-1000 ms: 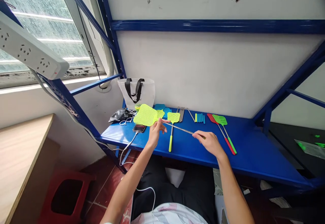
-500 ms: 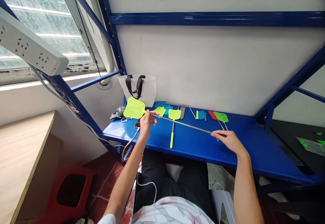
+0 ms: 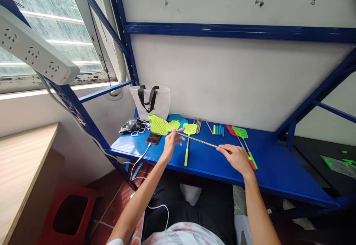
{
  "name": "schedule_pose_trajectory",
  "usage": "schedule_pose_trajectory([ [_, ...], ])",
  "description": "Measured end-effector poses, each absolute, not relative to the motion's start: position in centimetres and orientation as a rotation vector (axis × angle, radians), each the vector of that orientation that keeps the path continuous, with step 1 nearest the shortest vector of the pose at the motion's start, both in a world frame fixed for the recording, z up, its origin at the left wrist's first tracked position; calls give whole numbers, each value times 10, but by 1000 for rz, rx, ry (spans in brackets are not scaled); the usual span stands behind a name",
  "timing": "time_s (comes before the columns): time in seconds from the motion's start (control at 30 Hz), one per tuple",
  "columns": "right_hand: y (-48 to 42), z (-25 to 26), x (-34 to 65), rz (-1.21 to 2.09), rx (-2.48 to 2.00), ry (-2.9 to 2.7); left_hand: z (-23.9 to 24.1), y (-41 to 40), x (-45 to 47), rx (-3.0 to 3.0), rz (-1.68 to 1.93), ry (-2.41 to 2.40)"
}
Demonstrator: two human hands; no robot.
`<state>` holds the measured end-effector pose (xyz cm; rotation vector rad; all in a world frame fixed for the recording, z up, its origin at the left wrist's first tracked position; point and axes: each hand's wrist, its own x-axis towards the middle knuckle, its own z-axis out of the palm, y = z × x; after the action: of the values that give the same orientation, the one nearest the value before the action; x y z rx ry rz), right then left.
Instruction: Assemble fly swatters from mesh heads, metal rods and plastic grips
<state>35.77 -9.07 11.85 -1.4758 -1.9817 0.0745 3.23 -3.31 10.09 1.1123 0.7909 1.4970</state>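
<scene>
A yellow-green fly swatter is held above the blue table between my two hands. My left hand pinches its thin metal rod just below the mesh head, some fingers spread. My right hand is closed round the other end of the rod, hiding most of the grip. Under the rod lies another yellow-green fly swatter with its handle toward me. Right of my right hand rest a red fly swatter and a green fly swatter. Loose blue swatter heads lie behind my left hand.
Several metal rods and blue handles lie along the back of the blue table. At the left are a white bag, a black plastic bag and a phone on a white cable. A power strip hangs upper left.
My hands have come closer together, and less rod shows between them. The held swatter's head has shifted right and down. My right hand has moved left, uncovering the red and green swatters' handles.
</scene>
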Motion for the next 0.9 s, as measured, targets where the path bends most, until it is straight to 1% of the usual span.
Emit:
schedule_pose_trajectory([
  [0.17,-91,111,322,33,-1438,-2002,89,-52,66,1195,1334,725],
  [0.27,-97,106,290,-56,-1419,-2055,79,-68,89,1213,1229,665],
  [0.37,-107,103,269,-156,-1444,-2065,73,-76,98,1208,1183,620],
  [0.43,-110,102,263,-130,-1475,-2038,72,-76,96,1195,1172,612],
  [0.5,-109,102,259,2,-1498,-1997,73,-72,91,1192,1167,627],
  [0.63,-102,102,256,379,-1465,-1884,79,-63,78,1259,1139,664],
  [0.8,-101,104,255,652,-1362,-1785,87,-60,68,1340,1095,668],
  [0.9,-102,105,257,842,-1313,-1792,89,-56,65,1304,1158,696],
])
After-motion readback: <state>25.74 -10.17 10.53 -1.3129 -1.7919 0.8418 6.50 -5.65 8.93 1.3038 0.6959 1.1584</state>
